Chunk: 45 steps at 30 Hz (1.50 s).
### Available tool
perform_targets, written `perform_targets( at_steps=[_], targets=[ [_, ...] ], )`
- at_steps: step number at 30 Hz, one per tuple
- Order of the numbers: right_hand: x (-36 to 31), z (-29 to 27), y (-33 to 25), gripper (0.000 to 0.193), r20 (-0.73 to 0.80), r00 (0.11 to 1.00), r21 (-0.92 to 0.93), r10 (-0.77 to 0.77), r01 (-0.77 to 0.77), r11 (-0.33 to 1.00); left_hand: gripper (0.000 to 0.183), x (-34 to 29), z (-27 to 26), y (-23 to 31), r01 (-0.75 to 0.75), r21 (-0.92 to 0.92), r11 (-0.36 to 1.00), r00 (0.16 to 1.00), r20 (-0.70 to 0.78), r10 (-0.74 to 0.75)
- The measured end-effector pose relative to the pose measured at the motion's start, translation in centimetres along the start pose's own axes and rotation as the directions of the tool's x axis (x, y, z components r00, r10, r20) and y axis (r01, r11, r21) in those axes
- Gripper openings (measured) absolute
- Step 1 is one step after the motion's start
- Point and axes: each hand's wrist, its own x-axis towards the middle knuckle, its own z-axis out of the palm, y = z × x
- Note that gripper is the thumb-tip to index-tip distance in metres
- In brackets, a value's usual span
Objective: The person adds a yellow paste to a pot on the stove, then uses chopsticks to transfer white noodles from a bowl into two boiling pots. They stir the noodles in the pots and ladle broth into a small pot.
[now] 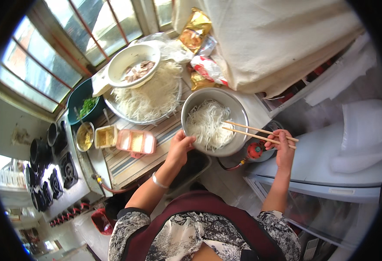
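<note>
A grey metal bowl (239,108) of white noodles (209,124) stands at the front edge of the table before me. My left hand (181,144) grips its left rim, with the thumb showing on the near side; most of the fingers are hidden. To the right of the bowl, my right hand (282,142) is closed around a pair of long wooden chopsticks (252,129). Their tips reach over the rim and rest among the noodles. Behind and to the left, a heap of pale noodles (156,96) lies on a wide round tray, under a white basin (114,74) with pieces of meat.
Left of the bowl sit a seasoning box (124,140), a square yellow tub (105,137), a small metal bowl (78,138) and a teal basin (74,103) with greens. A gas cylinder (254,151) stands right, beside a chest freezer (317,161). Stove burners (69,170) line the far left.
</note>
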Motion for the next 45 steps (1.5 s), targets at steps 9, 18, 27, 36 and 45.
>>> perform_targets(
  at_steps=[9, 18, 27, 36, 45],
  targets=[
    [-1.4, 13.9, -1.9, 0.03, 0.553, 0.833, 0.112, 0.036, -0.117, 0.987, 0.024, -21.3, -7.5, 3.6, -0.296, -0.055, 0.954, 0.931, -0.242, 0.275],
    [-22.6, 34.9, -2.6, 0.024, 0.949, 0.3, 0.095, -0.094, 0.012, 0.995, 0.018, -43.9, -16.7, -1.2, -0.593, 0.059, 0.803, 0.56, -0.686, 0.464],
    [-44.9, 46.3, -2.4, 0.019, 0.988, -0.11, 0.105, -0.11, -0.056, 0.993, 0.017, -62.1, -24.8, -5.8, -0.763, 0.195, 0.616, 0.095, -0.909, 0.405],
    [-53.2, 59.9, 2.2, 0.022, 0.994, -0.074, 0.066, -0.085, -0.235, 0.97, 0.025, -68.5, -32.6, -5.0, -0.78, 0.274, 0.563, -0.063, -0.929, 0.365],
    [-63.2, 70.8, 10.8, 0.023, 0.999, 0.034, -0.003, 0.025, -0.553, 0.833, 0.023, -71.3, -42.4, -0.6, -0.754, 0.333, 0.567, -0.169, -0.931, 0.323]
  ],
)
